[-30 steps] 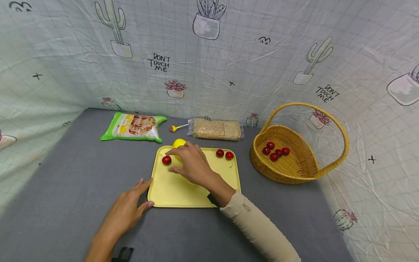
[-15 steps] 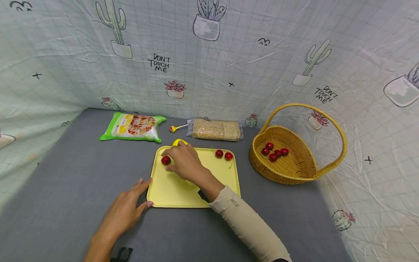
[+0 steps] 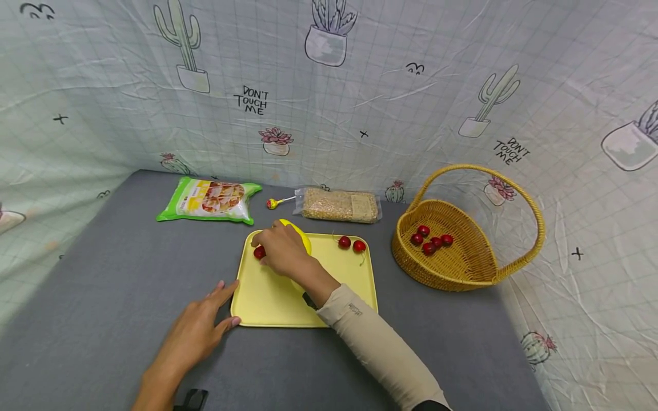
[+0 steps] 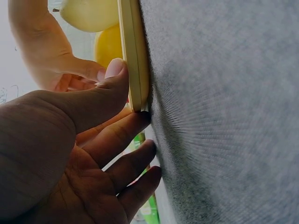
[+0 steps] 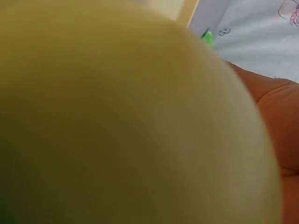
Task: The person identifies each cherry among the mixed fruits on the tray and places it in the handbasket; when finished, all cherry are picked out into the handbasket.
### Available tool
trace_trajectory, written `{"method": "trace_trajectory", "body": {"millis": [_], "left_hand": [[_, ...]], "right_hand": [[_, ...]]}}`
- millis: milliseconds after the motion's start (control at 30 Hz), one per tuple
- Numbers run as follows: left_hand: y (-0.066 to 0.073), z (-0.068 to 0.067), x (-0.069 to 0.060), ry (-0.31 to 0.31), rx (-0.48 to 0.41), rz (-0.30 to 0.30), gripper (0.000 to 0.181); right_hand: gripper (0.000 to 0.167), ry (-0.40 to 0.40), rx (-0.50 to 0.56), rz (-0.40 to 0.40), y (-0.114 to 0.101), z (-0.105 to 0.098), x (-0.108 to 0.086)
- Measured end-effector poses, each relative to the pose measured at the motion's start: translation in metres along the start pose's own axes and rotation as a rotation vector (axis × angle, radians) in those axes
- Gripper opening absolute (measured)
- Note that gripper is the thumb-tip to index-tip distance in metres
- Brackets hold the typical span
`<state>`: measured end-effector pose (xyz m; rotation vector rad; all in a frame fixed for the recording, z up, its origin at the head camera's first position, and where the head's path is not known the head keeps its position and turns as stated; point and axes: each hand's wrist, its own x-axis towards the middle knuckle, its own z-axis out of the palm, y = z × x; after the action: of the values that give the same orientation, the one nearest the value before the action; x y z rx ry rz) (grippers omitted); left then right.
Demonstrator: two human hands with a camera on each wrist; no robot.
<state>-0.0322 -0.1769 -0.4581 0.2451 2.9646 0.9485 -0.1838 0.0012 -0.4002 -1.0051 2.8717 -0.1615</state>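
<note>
My left hand (image 3: 192, 331) rests beside the yellow tray (image 3: 257, 311), index finger and thumb touching its left rim and near corner. In the left wrist view, the thumb (image 4: 114, 77) lies along the tray's edge. Over the tray's far left part, my right hand (image 3: 284, 251) pinches a red cherry (image 3: 259, 252), partly covered by the fingers. Behind that hand shows a yellow fruit (image 3: 302, 235), its kind unclear. A pale yellow fruit with a stem, like a pear (image 4: 91, 14), appears in the left wrist view. A blurred yellow-green surface (image 5: 131, 121) fills most of the right wrist view.
Two cherries (image 3: 352, 244) with stems lie at the tray's far right corner. A wicker basket (image 3: 437, 277) holding several cherries stands to the right. Along the back are a green-and-white food bag (image 3: 208, 200), a lollipop (image 3: 273, 202) and a clear grain pack (image 3: 339, 205).
My right hand has moved left and closed in on the cherry at the tray's left side, exposing more of the yellow fruit behind it. The left hand stays at the tray's edge.
</note>
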Motion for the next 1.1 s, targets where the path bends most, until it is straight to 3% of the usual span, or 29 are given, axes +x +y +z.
{"method": "trace_trajectory", "body": {"millis": [200,600,867,1100], "left_hand": [[0.002,-0.001,0.000,-0.006,-0.005,-0.008,0.075],[0.000,0.000,0.000,0.004,0.002,0.005,0.075],[0.001,0.001,-0.001,0.012,-0.002,0.007,0.074],[0.001,0.001,-0.001,0.003,-0.002,0.002,0.074]], "right_hand": [[0.029,0.007,-0.037,-0.004,0.000,0.005,0.003],[0.031,0.029,0.005,-0.038,-0.002,0.012,-0.001],[0.020,0.048,0.009,-0.052,-0.004,0.012,-0.007],[0.028,0.033,0.002,-0.058,-0.004,0.015,-0.010]]}}
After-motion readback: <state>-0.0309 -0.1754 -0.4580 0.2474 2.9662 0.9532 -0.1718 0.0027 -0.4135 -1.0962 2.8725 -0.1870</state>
